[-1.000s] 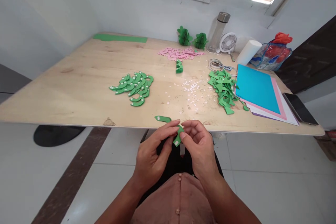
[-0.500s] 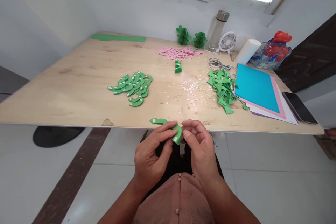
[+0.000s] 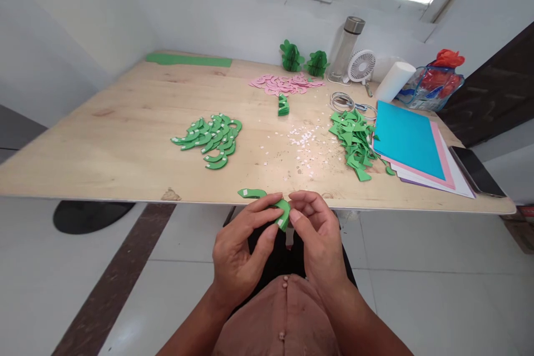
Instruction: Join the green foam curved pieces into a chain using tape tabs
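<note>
Between my hands, just off the table's front edge, is a curved green paper piece (image 3: 283,212) with a small white square near its lower end. My left hand (image 3: 244,242) pinches it from the left, fingers on top and thumb beneath. From the right, the thumb and fingertips of my right hand (image 3: 319,231) close on its right edge. Another curved green cutout (image 3: 250,193) with a white square lies at the table edge beside my left fingertips. Farther off sits a pile of similar curved green cutouts (image 3: 214,136), many bearing white squares.
White paper bits (image 3: 304,136) are scattered mid-table, near green scraps (image 3: 352,142) and a small green stack (image 3: 283,105). Behind lie pink cutouts (image 3: 283,84). Tape rolls (image 3: 342,102), coloured sheets (image 3: 409,139), a phone (image 3: 475,171), a bottle (image 3: 346,50) and a fan (image 3: 361,66) occupy the right.
My left thumb has shifted slightly up and right along the green paper piece, which has turned a little. Both hands stay at the table's edge, and the piles look the same.
</note>
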Demonstrator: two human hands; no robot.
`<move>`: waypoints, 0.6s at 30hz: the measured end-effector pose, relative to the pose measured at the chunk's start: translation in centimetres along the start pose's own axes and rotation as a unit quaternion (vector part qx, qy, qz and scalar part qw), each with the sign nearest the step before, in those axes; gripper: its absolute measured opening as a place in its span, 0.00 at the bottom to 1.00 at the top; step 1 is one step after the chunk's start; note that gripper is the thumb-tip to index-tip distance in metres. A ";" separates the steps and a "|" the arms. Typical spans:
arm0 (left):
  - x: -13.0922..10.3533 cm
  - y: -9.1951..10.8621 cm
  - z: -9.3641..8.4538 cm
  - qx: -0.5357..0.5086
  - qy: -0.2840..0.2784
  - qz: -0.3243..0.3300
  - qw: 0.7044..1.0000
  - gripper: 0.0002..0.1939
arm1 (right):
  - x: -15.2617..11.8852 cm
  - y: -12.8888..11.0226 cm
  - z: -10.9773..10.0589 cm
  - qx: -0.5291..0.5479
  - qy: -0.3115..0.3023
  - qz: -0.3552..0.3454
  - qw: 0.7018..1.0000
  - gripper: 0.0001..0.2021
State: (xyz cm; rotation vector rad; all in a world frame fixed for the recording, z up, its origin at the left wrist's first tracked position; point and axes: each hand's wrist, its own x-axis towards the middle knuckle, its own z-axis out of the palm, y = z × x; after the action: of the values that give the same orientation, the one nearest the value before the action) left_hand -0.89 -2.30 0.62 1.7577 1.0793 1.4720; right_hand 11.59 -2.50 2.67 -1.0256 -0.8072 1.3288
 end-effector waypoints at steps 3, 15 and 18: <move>0.1 0.1 0.2 0.004 0.014 -0.009 1.000 0.14 | 0.0 0.1 0.0 -0.011 0.002 -0.009 1.000 0.08; 0.3 0.2 0.7 0.005 0.065 -0.074 0.995 0.09 | -0.1 -0.2 0.1 -0.080 -0.013 -0.029 0.996 0.12; 0.4 0.2 0.7 0.007 0.071 -0.074 0.995 0.08 | -0.1 -0.4 0.3 -0.090 -0.013 -0.028 0.996 0.14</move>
State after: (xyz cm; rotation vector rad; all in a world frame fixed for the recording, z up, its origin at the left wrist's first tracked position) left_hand -0.15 -1.99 0.88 1.5653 1.2670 1.5186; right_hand 11.42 -2.55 3.20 -1.1200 -0.9811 1.2405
